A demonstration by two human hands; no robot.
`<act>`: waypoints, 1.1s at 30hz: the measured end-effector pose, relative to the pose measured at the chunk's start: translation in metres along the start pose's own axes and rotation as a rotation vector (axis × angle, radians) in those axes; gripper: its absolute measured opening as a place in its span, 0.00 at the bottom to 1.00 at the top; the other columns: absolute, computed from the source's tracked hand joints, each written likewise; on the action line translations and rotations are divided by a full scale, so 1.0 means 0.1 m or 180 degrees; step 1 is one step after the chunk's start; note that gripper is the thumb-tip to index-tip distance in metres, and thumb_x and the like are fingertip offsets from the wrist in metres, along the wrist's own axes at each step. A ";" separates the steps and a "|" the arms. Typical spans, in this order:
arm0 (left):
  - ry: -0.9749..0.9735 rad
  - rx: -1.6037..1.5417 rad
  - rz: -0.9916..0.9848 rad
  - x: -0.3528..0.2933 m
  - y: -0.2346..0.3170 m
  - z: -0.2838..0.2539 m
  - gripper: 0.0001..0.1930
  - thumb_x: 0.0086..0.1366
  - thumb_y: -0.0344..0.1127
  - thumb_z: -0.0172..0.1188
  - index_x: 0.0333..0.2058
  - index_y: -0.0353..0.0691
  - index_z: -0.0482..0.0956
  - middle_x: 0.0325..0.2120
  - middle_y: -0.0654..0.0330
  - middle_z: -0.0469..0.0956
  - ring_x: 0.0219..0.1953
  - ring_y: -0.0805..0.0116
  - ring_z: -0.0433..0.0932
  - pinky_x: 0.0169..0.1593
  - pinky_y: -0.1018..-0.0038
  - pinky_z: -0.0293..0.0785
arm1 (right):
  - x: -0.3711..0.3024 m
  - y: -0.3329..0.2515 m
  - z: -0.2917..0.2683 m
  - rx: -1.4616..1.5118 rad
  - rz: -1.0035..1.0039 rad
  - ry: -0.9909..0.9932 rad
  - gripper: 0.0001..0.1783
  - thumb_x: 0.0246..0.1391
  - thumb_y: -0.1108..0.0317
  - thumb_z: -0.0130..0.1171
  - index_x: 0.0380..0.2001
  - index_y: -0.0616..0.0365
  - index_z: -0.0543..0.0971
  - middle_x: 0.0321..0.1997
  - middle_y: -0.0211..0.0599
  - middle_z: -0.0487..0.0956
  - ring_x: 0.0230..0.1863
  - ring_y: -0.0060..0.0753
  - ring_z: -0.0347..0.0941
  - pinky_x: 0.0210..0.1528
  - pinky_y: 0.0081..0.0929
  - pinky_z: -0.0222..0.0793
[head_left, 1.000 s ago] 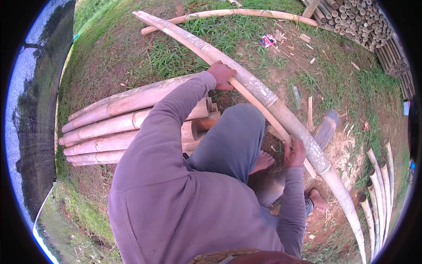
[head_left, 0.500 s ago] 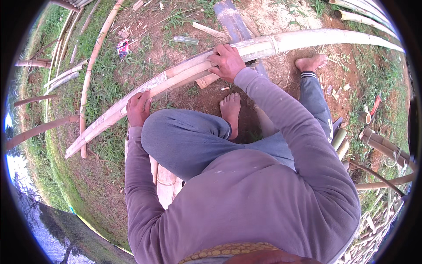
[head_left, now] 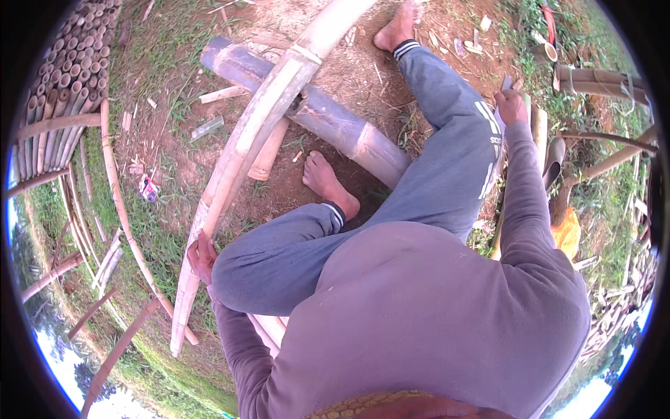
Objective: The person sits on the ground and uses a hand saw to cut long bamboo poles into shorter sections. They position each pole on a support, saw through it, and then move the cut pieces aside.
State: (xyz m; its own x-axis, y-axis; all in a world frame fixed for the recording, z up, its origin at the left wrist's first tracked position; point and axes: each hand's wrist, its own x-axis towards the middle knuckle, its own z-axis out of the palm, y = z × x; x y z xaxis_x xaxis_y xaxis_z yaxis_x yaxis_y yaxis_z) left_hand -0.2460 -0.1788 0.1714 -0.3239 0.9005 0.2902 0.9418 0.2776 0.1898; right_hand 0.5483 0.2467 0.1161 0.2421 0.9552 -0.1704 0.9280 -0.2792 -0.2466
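Note:
A long split bamboo pole (head_left: 262, 126) slants from the far middle down to the left of my knee, crossing over a thick dark bamboo log (head_left: 349, 129). Near its lower end my left hand (head_left: 202, 258) is closed around the pole's edge. My right hand (head_left: 511, 106) is out beside my right shin, fingers curled, next to some upright bamboo pieces (head_left: 539, 136). A thin greyish edge shows by those fingers, but what they hold is too small to make out. Under the pole lies a short bamboo piece (head_left: 269, 150).
A clear bottle (head_left: 208, 127) and a colourful wrapper (head_left: 148, 188) lie on the ground to the left. Thin bamboo rails (head_left: 125, 209) run along the left side. Stacked bamboo (head_left: 77, 70) stands far left. At right are a bamboo frame (head_left: 600, 82) and a yellow bag (head_left: 569, 234).
My right hand has let go of the bamboo pole and moved right, beside my shin. The view has turned right; the pole now slants more steeply. My left hand stays on it.

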 end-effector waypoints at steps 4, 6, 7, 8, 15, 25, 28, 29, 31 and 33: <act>-0.0121 0.0106 -0.0097 -0.43 -0.29 -0.05 0.23 0.73 0.31 0.64 0.66 0.46 0.81 0.43 0.50 0.77 0.44 0.53 0.78 0.48 0.59 0.77 | -0.54 0.57 0.58 -0.0561 0.0502 -0.1092 0.24 0.66 0.51 0.55 0.49 0.57 0.87 0.56 0.59 0.85 0.62 0.59 0.81 0.64 0.48 0.75; -0.0265 0.0323 -0.0076 -0.45 -0.49 -0.04 0.24 0.72 0.31 0.64 0.66 0.46 0.80 0.43 0.49 0.77 0.44 0.52 0.78 0.48 0.59 0.76 | -1.01 0.48 0.87 -0.0433 0.0743 -0.1376 0.23 0.66 0.51 0.55 0.52 0.56 0.85 0.56 0.58 0.85 0.61 0.60 0.81 0.64 0.48 0.75; -0.0305 0.0460 -0.0117 -0.49 -0.54 -0.04 0.24 0.72 0.31 0.64 0.66 0.46 0.80 0.43 0.48 0.77 0.43 0.51 0.78 0.48 0.59 0.76 | -1.17 0.46 1.01 -0.0378 0.0759 -0.1401 0.23 0.66 0.52 0.55 0.53 0.56 0.84 0.56 0.58 0.85 0.61 0.60 0.81 0.64 0.48 0.75; -0.0311 0.0325 -0.0120 -0.55 -0.49 -0.05 0.24 0.72 0.30 0.64 0.66 0.46 0.80 0.43 0.48 0.77 0.43 0.51 0.78 0.48 0.58 0.76 | -1.26 0.42 1.13 -0.0351 0.0738 -0.1380 0.23 0.66 0.52 0.56 0.54 0.56 0.82 0.56 0.58 0.85 0.61 0.60 0.81 0.64 0.48 0.75; -0.0380 0.0286 -0.0173 0.17 -0.14 0.00 0.24 0.71 0.31 0.65 0.65 0.49 0.81 0.43 0.50 0.80 0.43 0.49 0.81 0.47 0.55 0.78 | -1.44 0.92 1.46 0.0249 0.1156 -0.0527 0.25 0.68 0.54 0.57 0.62 0.53 0.73 0.57 0.57 0.85 0.59 0.62 0.82 0.63 0.48 0.75; -0.0335 0.0619 -0.0423 -0.10 -0.15 0.01 0.28 0.65 0.37 0.69 0.64 0.58 0.82 0.42 0.57 0.81 0.45 0.53 0.82 0.50 0.57 0.79 | -1.10 1.24 1.57 -0.0335 0.0741 -0.1138 0.32 0.68 0.48 0.55 0.67 0.56 0.71 0.60 0.57 0.83 0.60 0.61 0.81 0.64 0.47 0.75; -0.0372 0.0581 -0.0335 0.23 -0.02 0.14 0.26 0.64 0.37 0.69 0.62 0.58 0.83 0.42 0.57 0.81 0.44 0.52 0.82 0.49 0.57 0.79 | -1.42 1.35 1.63 -0.0311 0.0992 -0.0973 0.35 0.67 0.43 0.53 0.65 0.59 0.74 0.61 0.59 0.82 0.61 0.59 0.81 0.64 0.47 0.75; -0.0326 0.0586 -0.0334 0.21 -0.07 0.15 0.26 0.64 0.37 0.69 0.62 0.58 0.83 0.42 0.57 0.81 0.44 0.52 0.82 0.49 0.56 0.79 | -1.43 1.38 1.69 -0.0338 0.1002 -0.0947 0.36 0.67 0.42 0.53 0.65 0.61 0.74 0.61 0.59 0.82 0.61 0.59 0.81 0.64 0.47 0.75; -0.0257 0.0544 -0.0198 0.29 -0.11 0.26 0.25 0.64 0.36 0.69 0.61 0.59 0.84 0.42 0.57 0.81 0.44 0.51 0.82 0.49 0.56 0.79 | -1.38 1.64 1.71 -0.0317 0.1105 -0.0680 0.39 0.67 0.39 0.52 0.64 0.63 0.76 0.62 0.60 0.81 0.62 0.58 0.80 0.64 0.47 0.75; -0.0395 0.0567 -0.0847 -0.66 -0.39 -0.13 0.25 0.64 0.36 0.69 0.61 0.59 0.84 0.42 0.57 0.81 0.43 0.52 0.82 0.48 0.56 0.79 | -0.76 1.33 1.87 -0.0071 0.0586 -0.0115 0.42 0.66 0.36 0.51 0.63 0.66 0.78 0.63 0.61 0.81 0.62 0.57 0.80 0.64 0.47 0.74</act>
State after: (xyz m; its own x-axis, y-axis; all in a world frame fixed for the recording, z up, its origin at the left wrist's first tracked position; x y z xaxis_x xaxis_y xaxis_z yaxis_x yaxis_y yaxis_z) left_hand -0.2624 -0.2534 0.1570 -0.5572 0.8195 0.1340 0.8303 0.5525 0.0736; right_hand 0.6005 0.1181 -0.0826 0.3985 0.8839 -0.2449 0.8752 -0.4463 -0.1869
